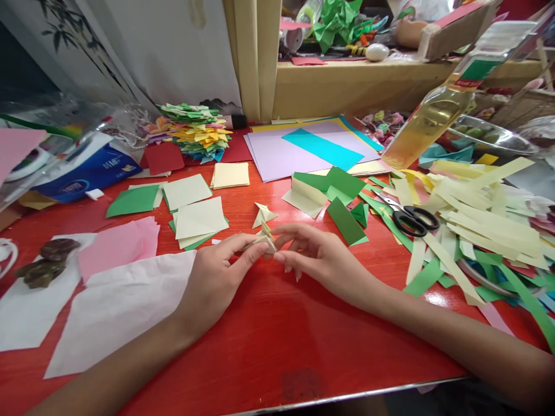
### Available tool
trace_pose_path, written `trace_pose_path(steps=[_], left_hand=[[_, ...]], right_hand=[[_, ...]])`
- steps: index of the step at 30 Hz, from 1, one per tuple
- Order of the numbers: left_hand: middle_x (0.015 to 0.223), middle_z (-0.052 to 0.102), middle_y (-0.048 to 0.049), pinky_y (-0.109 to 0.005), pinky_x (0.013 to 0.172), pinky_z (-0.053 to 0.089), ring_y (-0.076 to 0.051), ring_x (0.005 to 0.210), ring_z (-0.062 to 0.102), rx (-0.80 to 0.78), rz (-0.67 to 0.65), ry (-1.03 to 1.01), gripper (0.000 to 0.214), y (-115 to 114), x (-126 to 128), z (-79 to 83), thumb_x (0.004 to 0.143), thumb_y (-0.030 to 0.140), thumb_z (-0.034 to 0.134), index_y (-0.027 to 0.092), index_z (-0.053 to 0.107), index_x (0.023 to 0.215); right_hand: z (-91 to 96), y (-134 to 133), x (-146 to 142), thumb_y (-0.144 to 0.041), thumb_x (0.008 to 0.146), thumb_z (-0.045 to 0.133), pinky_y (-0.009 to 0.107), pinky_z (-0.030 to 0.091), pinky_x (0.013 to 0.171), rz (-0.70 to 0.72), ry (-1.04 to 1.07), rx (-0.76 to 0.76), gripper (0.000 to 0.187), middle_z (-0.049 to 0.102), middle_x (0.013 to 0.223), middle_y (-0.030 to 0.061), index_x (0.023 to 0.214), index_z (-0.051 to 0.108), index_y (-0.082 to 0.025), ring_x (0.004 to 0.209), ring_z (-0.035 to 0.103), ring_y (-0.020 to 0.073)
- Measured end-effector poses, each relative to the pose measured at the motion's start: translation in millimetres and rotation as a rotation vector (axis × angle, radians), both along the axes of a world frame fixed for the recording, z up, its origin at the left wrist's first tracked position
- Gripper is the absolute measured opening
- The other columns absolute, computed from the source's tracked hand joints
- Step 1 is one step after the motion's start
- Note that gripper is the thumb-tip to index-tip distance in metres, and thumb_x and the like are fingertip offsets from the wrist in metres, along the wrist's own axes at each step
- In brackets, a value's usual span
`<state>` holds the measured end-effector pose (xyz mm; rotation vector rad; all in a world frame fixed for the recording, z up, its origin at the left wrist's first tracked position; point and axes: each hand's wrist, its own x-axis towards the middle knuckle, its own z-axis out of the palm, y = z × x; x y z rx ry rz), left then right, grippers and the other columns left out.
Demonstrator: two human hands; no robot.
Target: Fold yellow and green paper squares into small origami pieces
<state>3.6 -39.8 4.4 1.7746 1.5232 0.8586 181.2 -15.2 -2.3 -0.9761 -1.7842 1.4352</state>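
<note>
Above the red table [299, 341], my left hand [221, 271] pinches a small cream folded paper piece [267, 238] between thumb and fingers. My right hand [321, 254] meets the same piece from the right, its index finger and thumb curled around the paper's edge. Part of the piece is hidden behind my fingers. Just beyond my fingertips lies a finished-looking cream origami piece [263, 215] with pointed corners. Left of it are stacks of cream squares [199, 218] with green sheets under them. Folded green papers [347, 222] and a creased cream square [304, 196] lie to the right.
Black-handled scissors [411, 221] rest among paper strips [485, 214] at the right. A tilted bottle [437, 110] stands behind them. A tall stack of folded colored pieces [199, 133] and lilac sheets [269, 153] are at the back. White paper [125, 306] lies at the left.
</note>
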Motion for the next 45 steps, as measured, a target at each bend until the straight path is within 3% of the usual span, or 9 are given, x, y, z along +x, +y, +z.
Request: trace_pose_path(steps=[5, 11, 17, 20, 24, 30, 37, 42, 45], left_hand=[[0.061, 0.06, 0.0066, -0.019, 0.056, 0.038, -0.008, 0.055, 0.051, -0.132, -0.056, 0.052, 0.032, -0.2, 3.3, 3.2, 0.086, 0.045, 0.041, 0.022, 0.058, 0.071], [0.049, 0.047, 0.008, -0.018, 0.047, 0.032, -0.006, 0.043, 0.039, -0.031, -0.063, 0.169, 0.033, -2.1, 5.2, 3.8, 0.088, 0.042, 0.039, 0.02, 0.054, 0.068], [0.05, 0.043, 0.0078, -0.017, 0.046, 0.031, -0.006, 0.043, 0.037, 0.052, -0.088, 0.217, 0.026, -3.2, 4.7, 0.5, 0.089, 0.036, 0.039, 0.02, 0.053, 0.073], [0.054, 0.049, 0.0075, -0.017, 0.049, 0.032, -0.005, 0.047, 0.041, 0.062, -0.099, 0.218, 0.024, -3.3, 5.5, 0.0, 0.088, 0.034, 0.042, 0.019, 0.051, 0.071], [0.063, 0.056, 0.0055, -0.017, 0.054, 0.034, -0.007, 0.056, 0.047, 0.088, -0.168, 0.207, 0.021, -2.8, 5.3, -0.5, 0.086, 0.029, 0.046, 0.018, 0.052, 0.069], [0.058, 0.052, 0.0057, -0.016, 0.049, 0.032, -0.005, 0.05, 0.043, 0.148, -0.284, 0.146, 0.02, -3.5, 2.1, -2.9, 0.085, 0.013, 0.043, 0.017, 0.052, 0.068], [0.059, 0.046, 0.0054, -0.018, 0.053, 0.035, -0.006, 0.052, 0.043, 0.083, -0.217, 0.097, 0.02, -2.4, 1.1, -3.3, 0.09, 0.018, 0.033, 0.02, 0.051, 0.083], [0.064, 0.049, 0.0059, -0.02, 0.053, 0.037, -0.007, 0.054, 0.047, -0.05, -0.125, -0.002, 0.016, -0.4, 2.7, -6.1, 0.091, 0.028, 0.034, 0.026, 0.046, 0.102], [0.063, 0.047, 0.0062, -0.021, 0.053, 0.037, -0.007, 0.053, 0.045, -0.052, -0.132, -0.061, 0.02, -1.7, 3.8, -7.5, 0.092, 0.025, 0.031, 0.027, 0.039, 0.11]], right_hand=[[-2.1, -4.2, -0.1, -0.024, 0.088, 0.045, 0.02, 0.038, 0.052, 0.087, -0.268, 0.213, 0.017, 0.053, 0.057, -0.0032, 0.081, 0.059, -0.017, 0.051, 0.05, 0.0072], [-1.0, -3.4, 1.7, -0.024, 0.09, 0.039, 0.018, 0.035, 0.05, 0.086, -0.325, 0.242, 0.027, 0.052, 0.053, -0.0029, 0.071, 0.055, -0.015, 0.05, 0.049, 0.0065], [-1.0, -2.6, 0.6, -0.021, 0.091, 0.036, 0.018, 0.033, 0.05, 0.103, -0.382, 0.263, 0.025, 0.052, 0.053, -0.0026, 0.073, 0.053, -0.015, 0.05, 0.047, 0.0065], [-2.4, -3.6, -0.6, -0.025, 0.089, 0.042, 0.019, 0.028, 0.048, 0.088, -0.408, 0.335, 0.024, 0.052, 0.056, -0.0022, 0.069, 0.05, -0.015, 0.05, 0.043, 0.0063], [-4.3, -5.8, -0.2, -0.013, 0.085, 0.042, 0.019, 0.027, 0.048, 0.099, -0.384, 0.396, 0.02, 0.054, 0.059, -0.0019, 0.067, 0.05, -0.014, 0.051, 0.042, 0.0053], [1.8, -5.5, 1.6, -0.004, 0.079, 0.044, 0.017, 0.03, 0.047, 0.194, -0.295, 0.283, 0.021, 0.051, 0.054, -0.0034, 0.062, 0.05, -0.014, 0.049, 0.043, 0.0045], [1.9, 0.4, 3.3, -0.031, 0.089, 0.042, 0.019, 0.037, 0.046, 0.167, -0.13, -0.083, 0.025, 0.054, 0.059, -0.002, 0.072, 0.053, -0.015, 0.044, 0.046, 0.0055], [-3.4, -1.6, 0.4, -0.032, 0.091, 0.036, 0.019, 0.034, 0.043, 0.108, -0.062, -0.133, 0.028, 0.052, 0.061, -0.0022, 0.071, 0.047, -0.016, 0.043, 0.046, 0.0051], [-3.0, -0.8, 2.0, -0.03, 0.092, 0.033, 0.02, 0.036, 0.046, 0.077, -0.108, -0.043, 0.028, 0.052, 0.063, -0.0022, 0.072, 0.046, -0.017, 0.046, 0.046, 0.0057]])
